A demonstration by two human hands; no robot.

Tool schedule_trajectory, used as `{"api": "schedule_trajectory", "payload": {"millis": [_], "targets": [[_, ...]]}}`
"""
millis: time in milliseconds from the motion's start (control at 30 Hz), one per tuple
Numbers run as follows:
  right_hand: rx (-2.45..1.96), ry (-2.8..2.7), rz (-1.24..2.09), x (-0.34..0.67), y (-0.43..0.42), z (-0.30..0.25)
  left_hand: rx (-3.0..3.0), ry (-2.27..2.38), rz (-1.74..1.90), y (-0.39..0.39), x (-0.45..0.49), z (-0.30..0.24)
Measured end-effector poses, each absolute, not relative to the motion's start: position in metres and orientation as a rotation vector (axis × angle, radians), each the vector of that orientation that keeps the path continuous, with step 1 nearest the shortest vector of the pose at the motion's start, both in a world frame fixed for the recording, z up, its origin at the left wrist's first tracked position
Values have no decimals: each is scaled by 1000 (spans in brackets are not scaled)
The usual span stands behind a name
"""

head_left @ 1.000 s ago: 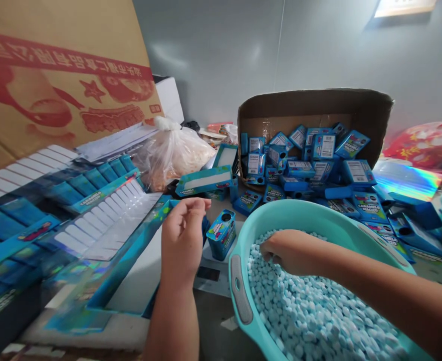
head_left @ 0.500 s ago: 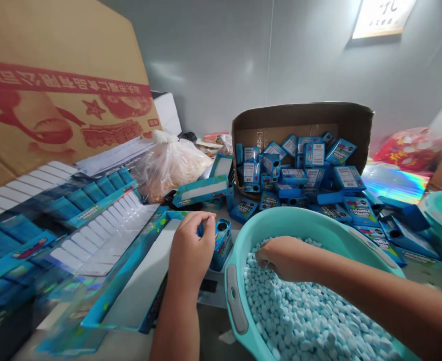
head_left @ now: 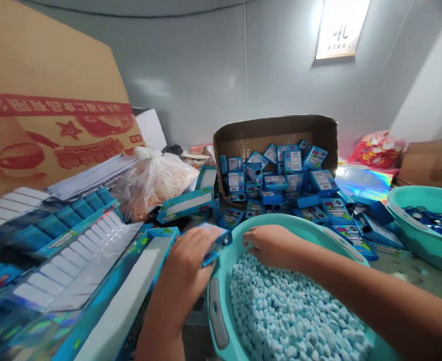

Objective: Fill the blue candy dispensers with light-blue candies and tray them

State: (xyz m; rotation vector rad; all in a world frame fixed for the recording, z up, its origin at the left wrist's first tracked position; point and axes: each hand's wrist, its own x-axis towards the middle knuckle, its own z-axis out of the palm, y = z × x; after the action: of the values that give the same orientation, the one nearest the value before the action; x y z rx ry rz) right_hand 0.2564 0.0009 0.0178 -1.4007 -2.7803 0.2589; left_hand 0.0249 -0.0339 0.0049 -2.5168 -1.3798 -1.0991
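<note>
My left hand [head_left: 191, 260] is wrapped round a small blue candy box [head_left: 220, 244], tilted sideways at the left rim of a turquoise basin [head_left: 221, 281]. Pale blue candies [head_left: 296, 311] fill much of that basin. Just above them is my right hand [head_left: 269, 245], its fingers curled together; what they hold, if anything, is hidden. Left of my left hand lies a long blue tray box [head_left: 131, 296] with a white inside.
A brown carton [head_left: 277, 128] lies on its side, small blue boxes [head_left: 292, 161] spilling out. Another turquoise basin [head_left: 424, 225] at right holds dark blue pieces. Display trays [head_left: 66, 250], a tied plastic bag [head_left: 164, 173] and a large printed carton [head_left: 48, 75] stand on the left.
My left hand has taken hold of the small box and lifted and tilted it at the basin's rim. My right hand has risen from the candies. The view has shifted right.
</note>
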Motion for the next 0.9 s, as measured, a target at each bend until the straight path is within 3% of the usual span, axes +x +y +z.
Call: {"api": "schedule_trajectory", "payload": {"millis": [67,300,900], "targets": [[-1424,-2735,238,260,3,20,-2661,-1203,-920,-37,25,7],[-1452,-2683,240,263,4,23,-2630,-1108,-788,-34,44,1],[-1373,-2589,243,263,5,18,-2578,-1322,-1041,-28,50,-4]]}}
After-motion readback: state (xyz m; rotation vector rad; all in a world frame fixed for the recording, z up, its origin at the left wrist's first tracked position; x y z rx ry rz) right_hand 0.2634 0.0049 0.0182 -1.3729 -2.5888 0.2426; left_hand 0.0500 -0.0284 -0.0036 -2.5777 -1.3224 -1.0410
